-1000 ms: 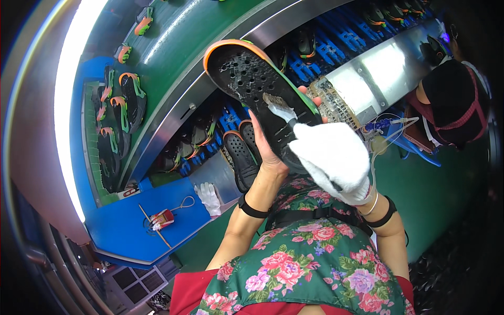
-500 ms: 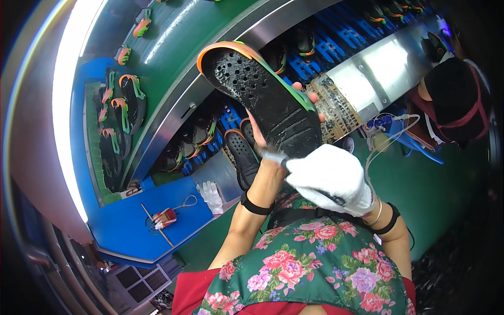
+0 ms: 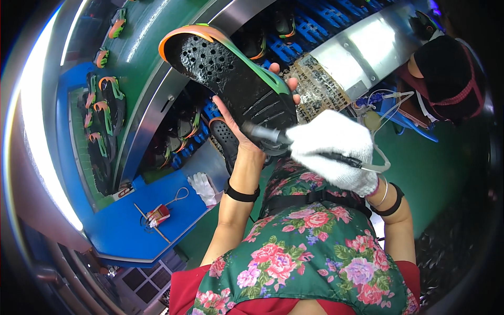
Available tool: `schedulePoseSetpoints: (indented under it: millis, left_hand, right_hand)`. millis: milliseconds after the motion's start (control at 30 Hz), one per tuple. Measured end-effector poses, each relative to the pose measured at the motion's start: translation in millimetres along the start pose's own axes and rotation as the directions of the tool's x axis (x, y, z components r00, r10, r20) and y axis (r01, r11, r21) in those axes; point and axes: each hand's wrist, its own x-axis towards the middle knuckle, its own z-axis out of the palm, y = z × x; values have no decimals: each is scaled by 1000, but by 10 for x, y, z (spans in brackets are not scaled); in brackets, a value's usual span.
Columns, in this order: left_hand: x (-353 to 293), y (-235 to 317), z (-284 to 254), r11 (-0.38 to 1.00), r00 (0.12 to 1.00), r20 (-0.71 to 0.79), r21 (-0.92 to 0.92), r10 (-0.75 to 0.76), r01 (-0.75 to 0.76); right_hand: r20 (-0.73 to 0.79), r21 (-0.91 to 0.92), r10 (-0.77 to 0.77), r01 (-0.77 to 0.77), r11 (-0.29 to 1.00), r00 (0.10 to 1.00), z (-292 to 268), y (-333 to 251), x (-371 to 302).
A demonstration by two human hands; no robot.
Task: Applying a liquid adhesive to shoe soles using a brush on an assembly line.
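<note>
My left hand (image 3: 245,143) holds up a black shoe sole (image 3: 249,102) with an orange-to-green raised rim, its thumb along the left edge and fingertips showing past the right edge. Round holes and a wet-looking shine cover the far end of the sole. In a white knitted glove, my right hand (image 3: 333,149) is closed around the dark handle of a brush (image 3: 266,133), from which a thin clear tube (image 3: 380,164) runs. The brush head, blurred by motion, lies over the sole's near end; whether it touches cannot be made out.
More soles (image 3: 113,107) lie on the green conveyor at left; another black sole (image 3: 224,137) rests below my left hand. A blue table (image 3: 152,194) bears a red can with sticks and a white glove (image 3: 202,188). Brown cardboard (image 3: 320,89) covers a metal ledge; a person (image 3: 446,79) is at right.
The whole view has shifted, with the background sliding left. My left hand and the sole have moved left and up in the picture. The brush has gone from the sole's near left edge onto its near end.
</note>
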Motion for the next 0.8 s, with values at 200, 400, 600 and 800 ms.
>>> schedulePoseSetpoints:
  millis: [200, 400, 600, 800]
  left_hand:
    - [-24, 128, -83, 994, 991, -83, 3, -107, 108]
    - [14, 214, -37, 978, 986, -44, 126, -164, 168]
    - [20, 279, -115, 963, 975, -13, 158, -221, 220]
    - [-44, 228, 9, 926, 938, -159, 175, -310, 335]
  right_hand:
    - [205, -46, -80, 91, 995, 976, 19, -68, -52]
    - [88, -143, -60, 72, 987, 994, -60, 1, 101]
    - [304, -108, -157, 197, 974, 940, 18, -29, 10]
    - [190, -115, -37, 60, 992, 981, -59, -33, 99]
